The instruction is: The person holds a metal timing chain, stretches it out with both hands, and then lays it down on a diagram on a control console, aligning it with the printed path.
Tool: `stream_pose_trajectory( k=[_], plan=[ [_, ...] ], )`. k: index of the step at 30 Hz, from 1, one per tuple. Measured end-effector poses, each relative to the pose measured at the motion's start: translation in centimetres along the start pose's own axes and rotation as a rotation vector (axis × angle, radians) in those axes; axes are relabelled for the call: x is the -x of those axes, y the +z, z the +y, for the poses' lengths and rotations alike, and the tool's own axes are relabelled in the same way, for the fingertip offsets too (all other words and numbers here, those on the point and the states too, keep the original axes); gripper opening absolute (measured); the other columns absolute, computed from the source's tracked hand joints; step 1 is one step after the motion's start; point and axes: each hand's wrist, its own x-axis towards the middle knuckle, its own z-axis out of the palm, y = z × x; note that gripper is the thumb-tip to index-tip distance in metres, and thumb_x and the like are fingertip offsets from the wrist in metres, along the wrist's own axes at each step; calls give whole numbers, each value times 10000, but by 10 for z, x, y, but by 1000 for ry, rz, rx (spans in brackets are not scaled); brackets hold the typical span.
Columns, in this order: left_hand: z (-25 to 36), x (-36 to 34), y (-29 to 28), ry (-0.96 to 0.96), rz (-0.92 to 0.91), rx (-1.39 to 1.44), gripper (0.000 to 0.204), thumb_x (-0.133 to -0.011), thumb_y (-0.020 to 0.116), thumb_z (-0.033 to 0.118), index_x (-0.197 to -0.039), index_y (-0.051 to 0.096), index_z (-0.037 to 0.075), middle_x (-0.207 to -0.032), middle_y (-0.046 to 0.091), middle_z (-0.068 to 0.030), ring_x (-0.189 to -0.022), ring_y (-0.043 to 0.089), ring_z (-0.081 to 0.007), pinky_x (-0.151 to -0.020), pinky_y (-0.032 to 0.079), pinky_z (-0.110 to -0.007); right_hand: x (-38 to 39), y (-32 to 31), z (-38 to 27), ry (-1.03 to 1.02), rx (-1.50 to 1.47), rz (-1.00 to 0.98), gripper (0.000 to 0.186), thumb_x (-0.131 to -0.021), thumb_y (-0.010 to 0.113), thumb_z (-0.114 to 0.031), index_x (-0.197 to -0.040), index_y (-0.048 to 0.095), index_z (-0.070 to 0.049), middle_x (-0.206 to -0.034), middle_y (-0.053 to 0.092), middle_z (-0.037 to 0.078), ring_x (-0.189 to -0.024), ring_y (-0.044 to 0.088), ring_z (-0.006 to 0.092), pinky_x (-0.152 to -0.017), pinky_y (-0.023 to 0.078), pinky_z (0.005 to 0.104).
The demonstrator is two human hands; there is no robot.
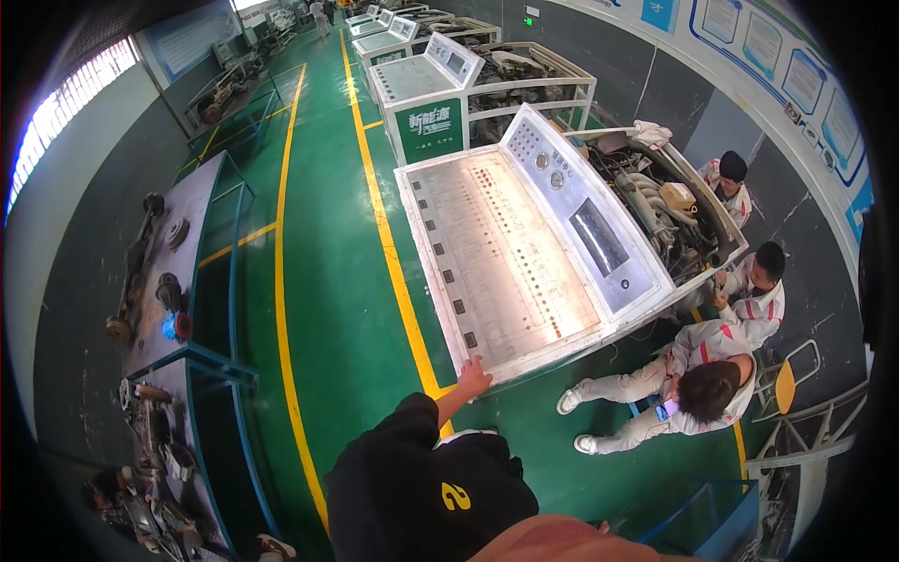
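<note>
My left hand (471, 377), reaching out of a dark sleeve, rests its fingertips on the near lower edge of a large white-framed console (421, 187); its fingers look apart and hold nothing. The console has a pale diagram panel (515, 272) with rows of small dots, black switches along its left side, and a raised strip with two gauges and a dark screen (599, 234). An engine assembly (646, 197) is mounted behind it. At the bottom edge, close skin shows, perhaps my right hand or arm (552, 543); its fingers are not visible.
Right of the console, a seated person (702, 375) holds a phone; two more people (754, 300) are by the engine frame. A stool (785, 389) stands behind them. Metal tables (197, 201) with axle parts line the left, across the yellow-striped floor. More consoles (421, 122) extend ahead.
</note>
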Motion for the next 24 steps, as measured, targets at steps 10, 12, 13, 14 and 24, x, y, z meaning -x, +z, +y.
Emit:
stream_pose_trajectory(
  k=[10, 12, 13, 14, 24],
  plan=[
    [-85, 73, -30, 120, 151, -33, 765, -769, 753, 254, -1409, 377, 69, -1298, 493, -294, -1181, 531, -475, -1012, 467, -526, 101, -95, -308, 73, -469, -590, 270, -920, 688, -232, -755, 584, -46, -676, 547, 9, -590, 430, 65, -541, 330, 235],
    [-97, 93, -53, 115, 121, -46, 774, -774, 750, 257, -1413, 355, 71, -1300, 478, -311, -1163, 536, -492, -991, 479, -536, 114, -112, -350, -106, -536, -633, 267, -942, 625, -200, -727, 537, -69, -670, 440, -36, -593, 352, 59, -518, 222, 245],
    [-93, 94, -65, 70, 111, -28, 772, -779, 747, 246, -1413, 346, 67, -1290, 479, -318, -1154, 533, -508, -981, 483, -539, 119, -119, -365, -172, -610, -602, 267, -948, 614, -202, -730, 529, -73, -668, 440, -36, -596, 360, 58, -524, 226, 240],
    [-95, 97, -76, 4, 107, 4, 770, -784, 745, 234, -1414, 336, 64, -1279, 480, -325, -1145, 530, -524, -972, 488, -542, 121, -124, -387, -252, -665, -586, 268, -953, 604, -204, -732, 522, -76, -667, 439, -36, -599, 368, 57, -529, 230, 235],
    [-119, 35, -145, 13, 141, 94, 691, -810, 707, 159, -1391, 368, -2, -1247, 543, -272, -1125, 571, -405, -945, 481, -477, 123, -71, -585, -274, -1060, -853, 290, -1006, 570, -222, -777, 426, -117, -658, 366, -36, -589, 342, 73, -558, 267, 253]
  ],
)
